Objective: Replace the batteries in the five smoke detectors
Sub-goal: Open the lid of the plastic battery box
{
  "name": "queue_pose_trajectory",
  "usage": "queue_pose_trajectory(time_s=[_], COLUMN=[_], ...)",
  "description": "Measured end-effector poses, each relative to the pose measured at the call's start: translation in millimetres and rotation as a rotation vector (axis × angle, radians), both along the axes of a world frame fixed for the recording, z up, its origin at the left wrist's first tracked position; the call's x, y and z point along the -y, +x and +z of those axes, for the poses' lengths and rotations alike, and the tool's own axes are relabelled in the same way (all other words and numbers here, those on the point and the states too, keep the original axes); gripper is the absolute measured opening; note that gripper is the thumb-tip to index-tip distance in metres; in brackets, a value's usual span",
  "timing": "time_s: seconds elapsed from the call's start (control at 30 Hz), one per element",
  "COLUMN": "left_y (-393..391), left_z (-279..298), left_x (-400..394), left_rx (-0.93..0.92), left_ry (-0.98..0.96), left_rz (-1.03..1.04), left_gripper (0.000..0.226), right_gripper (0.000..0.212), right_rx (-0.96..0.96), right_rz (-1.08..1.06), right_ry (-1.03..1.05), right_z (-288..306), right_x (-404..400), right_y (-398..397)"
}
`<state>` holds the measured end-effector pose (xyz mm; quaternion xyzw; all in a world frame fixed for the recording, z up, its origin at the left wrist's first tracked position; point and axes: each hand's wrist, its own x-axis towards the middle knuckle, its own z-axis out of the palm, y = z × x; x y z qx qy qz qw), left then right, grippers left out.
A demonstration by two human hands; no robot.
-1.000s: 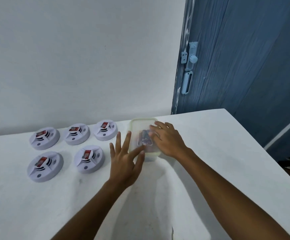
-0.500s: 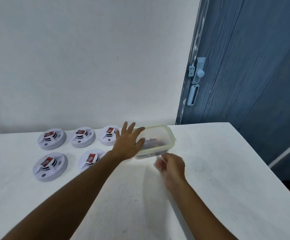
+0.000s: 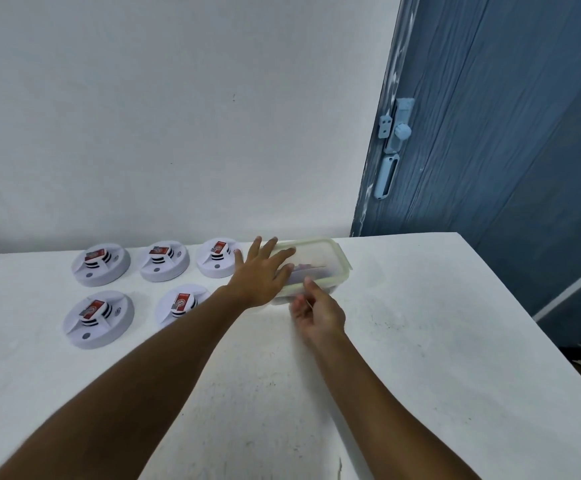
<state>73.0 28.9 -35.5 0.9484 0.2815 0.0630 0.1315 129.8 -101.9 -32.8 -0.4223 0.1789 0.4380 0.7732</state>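
Observation:
Five white round smoke detectors lie on the white table [image 3: 420, 323], each with a red battery showing on top: three in the back row [image 3: 101, 265] [image 3: 164, 261] [image 3: 218, 258] and two in front [image 3: 98, 318] [image 3: 180, 304]. Right of them sits a clear plastic container [image 3: 320, 261] with a pale yellowish rim and dark batteries inside, slightly tilted. My left hand [image 3: 261, 275] lies against the container's left side, fingers spread over it. My right hand [image 3: 320, 313] is curled at the near rim, thumb on the edge.
A white wall runs behind the table. A blue door [image 3: 507, 133] with a pale bolt latch [image 3: 394, 133] stands at the back right. The table's right edge slants down toward the near right corner.
My left hand went from the table onto the container's left side. My right hand left the container's top, drew back, and now touches its near rim. The view tilted up.

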Motion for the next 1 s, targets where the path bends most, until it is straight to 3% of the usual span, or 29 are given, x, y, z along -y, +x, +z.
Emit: queue_pose_trajectory(time_s=[0.17,0.3,0.4,0.47,0.53,0.6,0.73,0.87,1.0], left_y=[0.0,0.7,-0.9,-5.5,-12.6,-18.1,-25.2,-24.9,-26.2], left_z=[0.0,0.2,2.6,0.5,-6.9,-19.0,-26.0,-21.1,-8.6], left_x=[2.6,-3.3,-0.7,10.5,25.5,36.5,44.5,35.5,25.9], left_rx=[-0.007,-0.012,-0.002,0.112,0.264,0.333,0.337,0.327,0.214], left_ry=[0.017,-0.074,-0.077,-0.012,0.108,0.221,0.220,0.246,0.153], left_rz=[0.008,0.010,0.012,-0.018,-0.099,-0.169,-0.129,-0.058,0.087], left_gripper=[0.047,0.047,0.049,0.056,0.056,0.044,0.038,0.037,0.066], right_gripper=[0.044,0.051,0.060,0.046,0.036,0.036,0.042,0.045,0.043], right_rx=[0.059,0.164,0.495,0.878,1.260,1.490,1.563,1.705,1.924], right_rz=[-0.052,-0.071,-0.195,-0.246,-0.128,0.147,0.674,0.655,0.651], right_ry=[0.024,-0.153,-0.316,-0.381,-0.487,-0.624,-0.724,-0.952,-1.205], right_z=[-1.5,3.9,4.8,9.2,13.2,16.2,14.1,11.2,21.3], right_x=[-2.9,-3.3,4.9,9.0,3.5,-7.9,-13.6,5.4,31.6], right_y=[-0.8,-6.4,-2.0,11.5,33.1,55.4,80.6,69.5,45.2])
